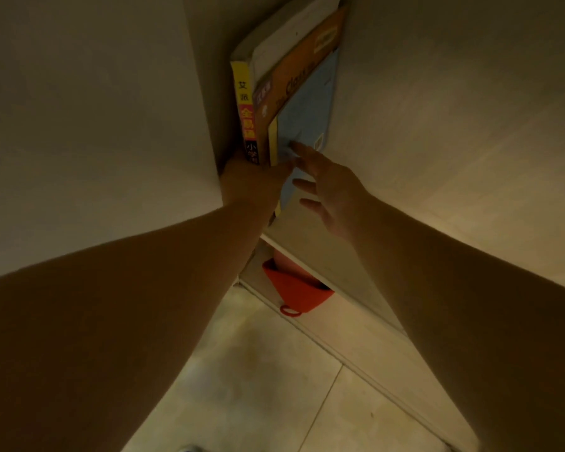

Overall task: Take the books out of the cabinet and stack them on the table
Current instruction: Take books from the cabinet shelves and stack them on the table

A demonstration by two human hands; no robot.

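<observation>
Both bare forearms fill the near field, the left entering from 8 o'clock and the right from 4 o'clock, converging toward the centre above a pale tiled floor (274,386). A little further on, at about 6 o'clock from the hands, a red cloth item with a small loop (294,288) sits in a lower compartment of the cabinet (405,158), partly over its edge. Beyond it the right hand (327,187) has its fingers spread and straight, the fingertips (296,145) touching the cover of a light blue book (310,102); nothing is pinched. The left hand (252,177) reaches in at the foot of the books, at 9 o'clock from the right hand; its fingers are hidden behind the books and the white panel (95,109), so I cannot tell how it grips. The books stand in the cabinet, leaning toward 1 o'clock: the blue one in front, an orange book (302,65) just behind it, a yellow-spined book (246,106) with printed characters at their 9 o'clock side, and farthest, at 12 o'clock, a pale thick book (284,34).
</observation>
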